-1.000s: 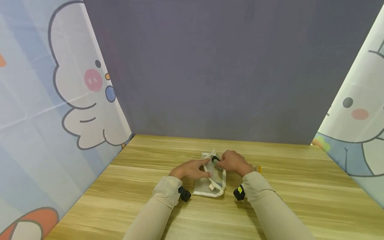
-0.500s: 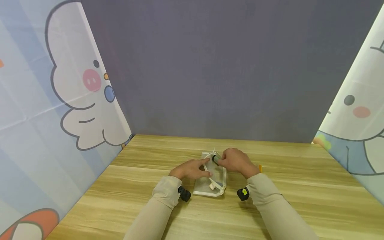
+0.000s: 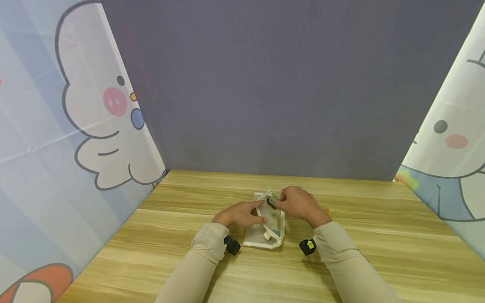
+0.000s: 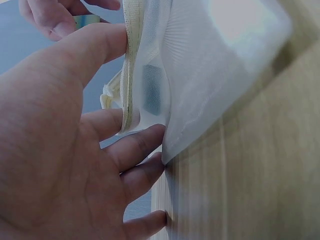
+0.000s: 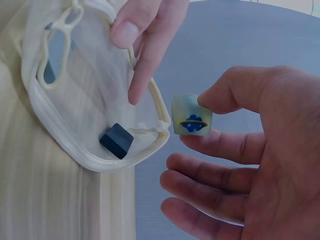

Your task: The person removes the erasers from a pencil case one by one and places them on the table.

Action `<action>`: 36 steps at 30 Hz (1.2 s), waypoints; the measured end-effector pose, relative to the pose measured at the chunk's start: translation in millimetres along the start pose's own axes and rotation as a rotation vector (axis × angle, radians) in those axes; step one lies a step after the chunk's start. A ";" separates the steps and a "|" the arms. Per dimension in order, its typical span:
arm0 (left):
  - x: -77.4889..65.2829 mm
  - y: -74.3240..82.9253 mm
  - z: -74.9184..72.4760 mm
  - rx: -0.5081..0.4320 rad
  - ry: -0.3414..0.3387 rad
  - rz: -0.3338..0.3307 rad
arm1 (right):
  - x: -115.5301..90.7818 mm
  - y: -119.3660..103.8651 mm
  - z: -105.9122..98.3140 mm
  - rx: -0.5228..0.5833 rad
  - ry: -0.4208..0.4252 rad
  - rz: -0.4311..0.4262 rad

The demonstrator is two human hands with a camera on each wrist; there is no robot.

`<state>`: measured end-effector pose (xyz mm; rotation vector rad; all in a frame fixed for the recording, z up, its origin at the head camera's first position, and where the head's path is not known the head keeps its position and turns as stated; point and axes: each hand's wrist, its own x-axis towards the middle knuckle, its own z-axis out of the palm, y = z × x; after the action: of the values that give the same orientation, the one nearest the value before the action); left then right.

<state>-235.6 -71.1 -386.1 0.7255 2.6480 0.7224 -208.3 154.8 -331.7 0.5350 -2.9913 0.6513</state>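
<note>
Although a small pale block [image 5: 191, 115] printed with a blue ringed planet is brought right to the mouth of a mesh pouch [image 3: 256, 238], it is not yet released. It is seen above the far end of the pouch, beside the rim; whether the rim is touched cannot be told. A dark block [image 5: 117, 141] is lodged inside, near the same end, and a bluish piece [image 5: 52, 69] is glimpsed at the near end, too veiled to be identified. The work is judged to be partway through: the mouth is unfastened and the dark block lies within, while the pale block is left to be let go and the mouth left unclosed. Whether things are being put in or taken out cannot be told from the pose alone.

By the right hand [image 3: 297, 204] the pale block is pinched between thumb and index finger, that grip being closed only to the block's width; the other fingers are loosely bent beneath. By the left hand [image 3: 240, 213] nothing is clasped: its thumb and fingers are spread, and the rim is braced apart by them. Both forearms are angled inward over the worktop [image 3: 379, 240], where a small orange thing [image 3: 329, 211] is partly hidden beyond the right wrist.
</note>
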 end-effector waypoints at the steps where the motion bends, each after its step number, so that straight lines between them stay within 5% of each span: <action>1: -0.1 0.3 -0.1 -0.001 0.000 0.001 | -0.6 -0.2 -0.9 0.003 0.001 -0.001; 36: -4.4 3.0 -1.7 -0.006 0.015 0.006 | -26.8 7.1 -20.3 -0.054 0.081 -0.039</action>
<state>-231.5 -71.9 -382.4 0.7294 2.6567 0.7397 -186.3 177.8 -318.7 0.5482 -2.9057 0.5727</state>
